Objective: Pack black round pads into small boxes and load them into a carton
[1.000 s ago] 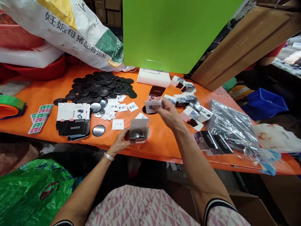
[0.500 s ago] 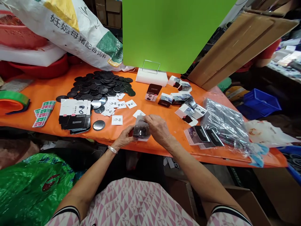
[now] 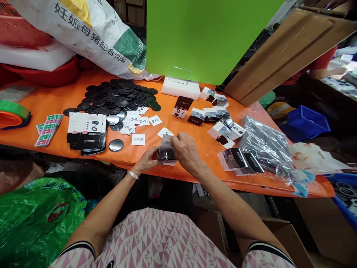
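Observation:
Both my hands meet at the front edge of the orange table around a small clear plastic box with something dark inside. My left hand grips the box from its left side. My right hand closes on its right side and top, fingers pinched at the upper edge. Small white printed cards lie just behind the box. A round silver disc sits to the left of my left hand.
A heap of black discs lies at the back left, a stack of black-and-white cards and green stickers nearer. Small boxes, leaflets and a clear bag lie right. A white block stands behind.
A second ago my right hand held a small white box farther back; that box now lies on the table, and the hand has come back to the clear box held by my left hand.

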Tool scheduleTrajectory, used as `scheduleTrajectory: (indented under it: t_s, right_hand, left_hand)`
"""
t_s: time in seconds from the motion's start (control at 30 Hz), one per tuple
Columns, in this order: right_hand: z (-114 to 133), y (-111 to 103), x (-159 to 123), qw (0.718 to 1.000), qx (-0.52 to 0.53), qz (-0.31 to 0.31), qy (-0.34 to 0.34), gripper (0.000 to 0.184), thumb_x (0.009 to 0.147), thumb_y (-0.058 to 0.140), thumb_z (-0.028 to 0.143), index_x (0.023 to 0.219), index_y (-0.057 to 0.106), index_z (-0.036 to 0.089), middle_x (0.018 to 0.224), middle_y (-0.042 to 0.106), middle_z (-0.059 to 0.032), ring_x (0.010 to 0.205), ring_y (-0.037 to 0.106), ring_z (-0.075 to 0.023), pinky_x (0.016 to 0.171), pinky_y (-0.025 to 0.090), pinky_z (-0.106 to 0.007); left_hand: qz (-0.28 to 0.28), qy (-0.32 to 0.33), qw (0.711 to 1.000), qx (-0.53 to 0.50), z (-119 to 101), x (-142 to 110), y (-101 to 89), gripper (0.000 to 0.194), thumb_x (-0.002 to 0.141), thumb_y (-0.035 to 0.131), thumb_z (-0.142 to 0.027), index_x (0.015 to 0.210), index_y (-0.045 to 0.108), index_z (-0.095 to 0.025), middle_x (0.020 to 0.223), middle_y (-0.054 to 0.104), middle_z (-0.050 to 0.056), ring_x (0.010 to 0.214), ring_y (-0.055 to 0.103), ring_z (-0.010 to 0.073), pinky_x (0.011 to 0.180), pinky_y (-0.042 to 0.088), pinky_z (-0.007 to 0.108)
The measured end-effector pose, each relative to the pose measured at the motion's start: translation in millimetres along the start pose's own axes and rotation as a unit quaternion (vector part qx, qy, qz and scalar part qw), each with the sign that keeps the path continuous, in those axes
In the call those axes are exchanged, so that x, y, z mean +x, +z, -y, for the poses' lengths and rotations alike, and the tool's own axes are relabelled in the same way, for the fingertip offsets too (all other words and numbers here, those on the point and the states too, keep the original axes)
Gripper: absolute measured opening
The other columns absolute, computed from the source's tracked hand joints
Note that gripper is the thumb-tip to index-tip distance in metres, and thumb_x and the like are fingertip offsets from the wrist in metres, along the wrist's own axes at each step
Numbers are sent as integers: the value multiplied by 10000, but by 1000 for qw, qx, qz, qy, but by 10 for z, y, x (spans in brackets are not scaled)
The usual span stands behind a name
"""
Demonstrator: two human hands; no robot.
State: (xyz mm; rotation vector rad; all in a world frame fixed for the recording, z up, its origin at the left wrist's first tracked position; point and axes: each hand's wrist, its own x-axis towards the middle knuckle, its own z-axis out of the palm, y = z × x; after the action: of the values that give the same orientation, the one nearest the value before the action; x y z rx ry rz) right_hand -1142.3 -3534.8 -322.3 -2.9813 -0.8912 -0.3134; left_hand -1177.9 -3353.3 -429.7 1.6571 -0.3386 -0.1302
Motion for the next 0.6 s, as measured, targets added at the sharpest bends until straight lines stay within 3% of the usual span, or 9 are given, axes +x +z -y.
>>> scheduleTrajectory:
  t_s: [0.17, 0.37, 0.6]
  right_hand:
    - [61, 118, -68, 1000, -14, -16, -7, 239, 965, 405, 146, 873, 625, 165, 830, 572, -98, 759, 455, -223, 684, 280, -326]
    - [156, 180, 3, 994, 32, 105, -18, 205, 954, 413, 110, 974, 612, 155, 918, 611, -94, 818, 512, -210, 670, 313, -305]
    - [145, 78, -46, 987, 46, 147, -49, 176, 948, 472, 144, 1030, 627, 143, 1013, 628, -115, 903, 545, -217, 725, 356, -309]
  left_hand:
    - [12, 8, 1000, -7, 6, 4, -14, 621, 711, 785, -394, 1259, 597, -171, 1109, 659, 87, 1090, 590, 267, 976, 468, 409]
    - [3, 5, 1000, -7, 20, 4, -20, 630, 688, 802, -380, 1250, 608, -173, 1080, 663, 84, 1098, 583, 280, 964, 474, 408]
    - [6, -1, 1000, 7, -18, -5, -14, 628, 707, 784, -326, 1276, 581, -155, 1208, 623, 108, 1162, 549, 288, 991, 455, 407]
